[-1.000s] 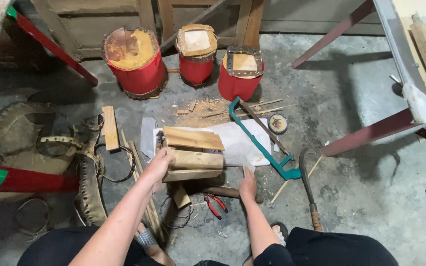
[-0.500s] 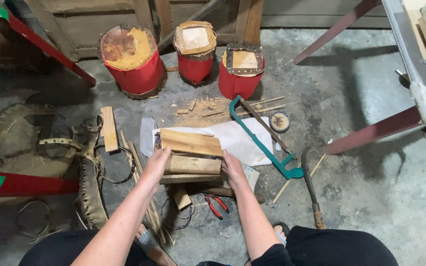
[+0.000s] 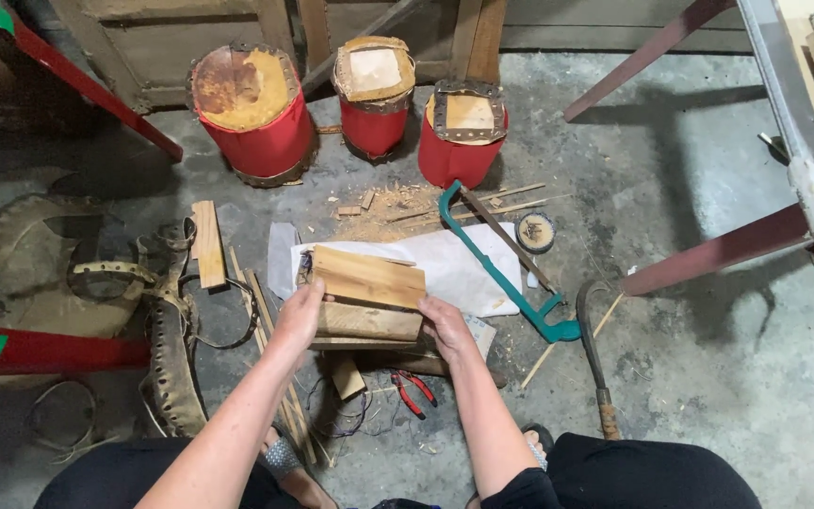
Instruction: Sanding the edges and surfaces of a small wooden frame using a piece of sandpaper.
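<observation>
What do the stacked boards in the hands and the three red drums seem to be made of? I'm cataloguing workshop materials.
The boards, held between the left hand and the right hand, look like bare, unfinished wood: pale tan, with visible grain lines. The three red drums seem to have glossy red-painted bodies, of metal or wood, I cannot tell which, with tops of stretched tan hide, stained and laced at the rim.

A single head-worn camera looks steeply down at the concrete floor (image 3: 690,188) — near, at arm's length — facing the red drums (image 3: 266,132) along the upper frame.
</observation>
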